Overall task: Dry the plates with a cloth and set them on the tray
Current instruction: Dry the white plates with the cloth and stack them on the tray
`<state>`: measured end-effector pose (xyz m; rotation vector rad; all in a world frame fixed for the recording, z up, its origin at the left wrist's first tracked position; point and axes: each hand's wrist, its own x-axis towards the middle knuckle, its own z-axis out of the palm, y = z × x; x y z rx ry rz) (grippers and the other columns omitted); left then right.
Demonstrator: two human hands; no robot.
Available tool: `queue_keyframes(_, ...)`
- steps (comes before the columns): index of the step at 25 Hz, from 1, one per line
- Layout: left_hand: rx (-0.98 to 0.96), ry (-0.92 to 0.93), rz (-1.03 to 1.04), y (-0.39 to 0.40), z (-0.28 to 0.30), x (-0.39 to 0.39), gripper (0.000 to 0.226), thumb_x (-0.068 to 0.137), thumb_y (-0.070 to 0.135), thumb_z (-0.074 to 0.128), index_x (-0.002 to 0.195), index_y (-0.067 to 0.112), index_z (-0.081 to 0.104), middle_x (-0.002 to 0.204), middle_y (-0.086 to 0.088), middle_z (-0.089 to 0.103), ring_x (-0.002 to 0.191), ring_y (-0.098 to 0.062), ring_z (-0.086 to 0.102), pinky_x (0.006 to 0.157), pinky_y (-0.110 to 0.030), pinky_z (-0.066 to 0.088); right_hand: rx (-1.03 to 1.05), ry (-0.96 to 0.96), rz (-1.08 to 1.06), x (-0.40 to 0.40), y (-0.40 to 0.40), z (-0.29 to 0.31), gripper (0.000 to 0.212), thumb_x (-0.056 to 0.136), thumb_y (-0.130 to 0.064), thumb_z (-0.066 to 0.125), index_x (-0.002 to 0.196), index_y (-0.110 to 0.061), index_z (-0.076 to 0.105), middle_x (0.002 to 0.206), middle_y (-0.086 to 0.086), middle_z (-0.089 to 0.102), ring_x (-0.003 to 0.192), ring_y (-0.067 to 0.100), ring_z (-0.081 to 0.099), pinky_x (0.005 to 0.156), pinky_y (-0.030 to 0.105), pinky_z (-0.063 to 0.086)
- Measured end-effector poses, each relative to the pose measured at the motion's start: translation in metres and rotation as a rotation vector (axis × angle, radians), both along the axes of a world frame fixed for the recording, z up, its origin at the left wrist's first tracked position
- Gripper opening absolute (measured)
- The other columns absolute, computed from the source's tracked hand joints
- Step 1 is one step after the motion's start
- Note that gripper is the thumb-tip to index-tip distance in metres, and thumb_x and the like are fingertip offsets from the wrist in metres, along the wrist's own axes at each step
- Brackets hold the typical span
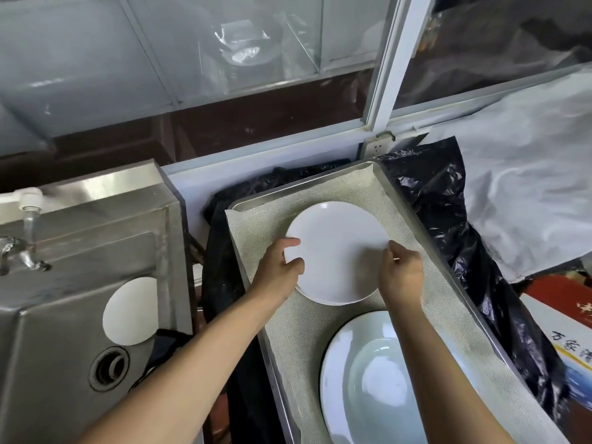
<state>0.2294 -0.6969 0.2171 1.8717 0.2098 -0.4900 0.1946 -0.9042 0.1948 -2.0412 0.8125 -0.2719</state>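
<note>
sink point(80, 315): left of tray, one white plate point(129, 312) inside, partly cut by sink wall | tray point(381, 174): cloth-lined, near end out of frame | large plate point(368, 379): on tray, cropped by frame | small plate point(336, 251): over tray's far half, contact unclear | left hand point(280, 267), right hand point(400, 274): grasping its opposite rims
</note>
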Motion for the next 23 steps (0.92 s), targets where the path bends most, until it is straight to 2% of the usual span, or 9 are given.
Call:
queue_keyframes(3,0.045,-0.006,-0.002,-0.001,-0.003,-0.001,0.048,0.082,0.008,0.060,0.124,0.029,0.059,0.108,0.000,0.059,0.091,-0.009,0.057,0.069,-0.018,0.044,-0.007,0.004,0.005,0.003,-0.003,-0.005,0.022,0.097,-0.003,0.049,0.076,-0.004,0.058,0.078,0.020,0.044,0.076,0.031,0.034,0.074,0.037,0.032)
queue_keyframes(5,0.082,-0.019,-0.029,0.000,-0.005,-0.002,0.046,0.083,0.009,0.060,0.124,0.031,0.058,0.095,0.002,0.054,0.080,-0.009,0.054,0.063,-0.019,0.042,-0.027,0.019,0.021,0.002,-0.004,-0.007,0.021,0.098,-0.006,0.050,0.084,0.003,0.062,0.083,0.028,0.054,0.077,0.033,0.037,0.075,0.041,0.037)
queue_keyframes(7,0.100,-0.035,-0.069,0.001,-0.005,-0.003,0.045,0.086,0.008,0.059,0.125,0.029,0.059,0.103,-0.003,0.058,0.090,-0.014,0.057,0.075,-0.026,0.047,-0.082,0.052,0.018,-0.002,-0.002,-0.005,0.022,0.099,-0.009,0.052,0.107,0.002,0.069,0.106,0.034,0.061,0.087,0.039,0.047,0.089,0.047,0.043)
queue_keyframes(9,0.108,-0.068,-0.091,0.005,-0.002,-0.006,0.042,0.089,0.005,0.056,0.125,0.025,0.060,0.121,-0.004,0.059,0.106,-0.015,0.055,0.091,-0.031,0.047,-0.140,0.043,0.003,-0.008,0.005,0.001,0.038,0.096,-0.009,0.055,0.132,-0.006,0.065,0.127,0.025,0.058,0.109,0.043,0.053,0.103,0.049,0.040)
queue_keyframes(12,0.137,-0.135,-0.110,0.019,0.006,-0.013,0.038,0.092,0.007,0.056,0.123,0.028,0.062,0.130,0.008,0.055,0.107,0.007,0.049,0.090,-0.012,0.039,-0.135,-0.071,0.056,-0.013,0.027,0.013,0.039,0.094,-0.006,0.055,0.131,-0.010,0.065,0.123,0.016,0.062,0.109,0.039,0.057,0.102,0.051,0.042)
queue_keyframes(15,0.124,-0.228,-0.091,0.039,0.019,-0.024,0.036,0.090,0.013,0.059,0.118,0.033,0.064,0.118,0.022,0.058,0.097,0.030,0.046,0.075,0.004,0.035,-0.089,-0.174,0.162,-0.020,0.055,0.022,0.034,0.094,-0.004,0.055,0.126,-0.011,0.068,0.116,0.010,0.065,0.101,0.030,0.064,0.095,0.050,0.049)
queue_keyframes(18,0.101,-0.300,-0.053,0.063,0.033,-0.037,0.036,0.087,0.013,0.060,0.115,0.035,0.066,0.111,0.030,0.062,0.082,0.024,0.053,0.077,-0.003,0.043,-0.043,-0.221,0.232,-0.027,0.086,0.031,0.032,0.096,-0.004,0.054,0.124,-0.013,0.068,0.115,0.005,0.066,0.098,0.024,0.066,0.092,0.046,0.052)
queue_keyframes(21,0.115,-0.299,0.006,0.093,0.045,-0.053,0.036,0.091,0.009,0.058,0.114,0.035,0.067,0.120,0.028,0.062,0.112,0.012,0.052,0.099,-0.016,0.042,-0.009,-0.251,0.319,-0.033,0.122,0.038,0.031,0.096,-0.002,0.054,0.122,-0.012,0.068,0.113,0.005,0.067,0.096,0.023,0.066,0.091,0.044,0.053)
queue_keyframes(23,0.122,-0.281,0.032,0.113,0.053,-0.065,0.039,0.092,0.006,0.055,0.114,0.036,0.066,0.120,0.024,0.063,0.118,0.004,0.052,0.101,-0.017,0.041,0.009,-0.251,0.370,-0.038,0.147,0.042,0.031,0.096,-0.002,0.053,0.122,-0.012,0.068,0.113,0.005,0.067,0.096,0.023,0.066,0.091,0.042,0.053)
